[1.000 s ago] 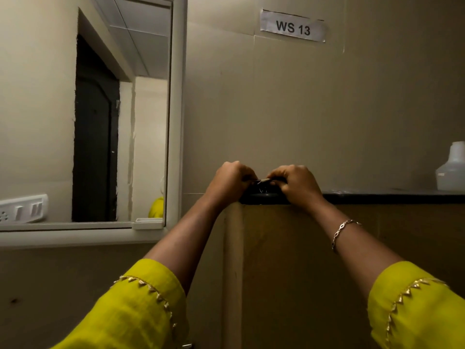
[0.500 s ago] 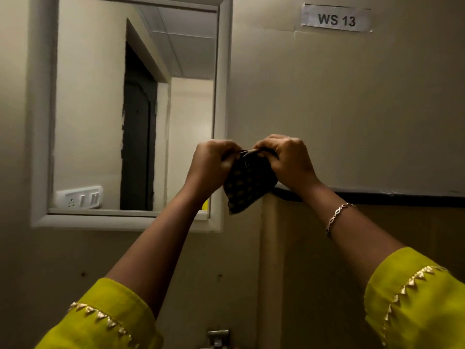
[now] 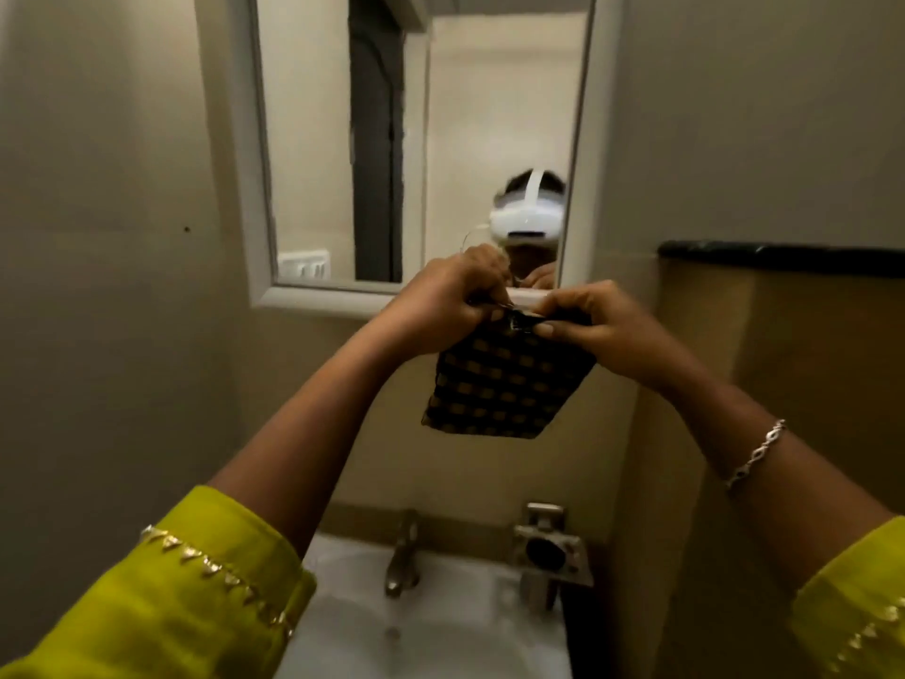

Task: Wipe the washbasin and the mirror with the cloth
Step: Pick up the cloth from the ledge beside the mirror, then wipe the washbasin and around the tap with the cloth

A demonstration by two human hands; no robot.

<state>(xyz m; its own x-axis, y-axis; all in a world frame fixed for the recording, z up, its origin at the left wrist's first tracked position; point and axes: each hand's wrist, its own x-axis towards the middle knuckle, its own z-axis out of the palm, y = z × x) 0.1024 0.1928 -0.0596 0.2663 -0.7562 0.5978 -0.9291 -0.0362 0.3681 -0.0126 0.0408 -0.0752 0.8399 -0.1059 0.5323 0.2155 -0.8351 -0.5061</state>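
Left grip (image 3: 440, 298) and right grip (image 3: 595, 330) pinching the top edge of the cloth (image 3: 504, 389), dark with gold checks, folded, hanging just under the mirror (image 3: 313, 139), above the washbasin (image 3: 440, 639)

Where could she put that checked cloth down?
The washbasin bowl in front of the tap is bare white. Its back rim is crowded by the tap and a metal fitting. The black ledge at right: top hidden.

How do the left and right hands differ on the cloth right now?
The left hand sits slightly higher than the right hand. The right hand's wrist wears a bracelet; the left hand's wrist is bare. Both grip the top edge of the checked cloth, which hangs above the washbasin.
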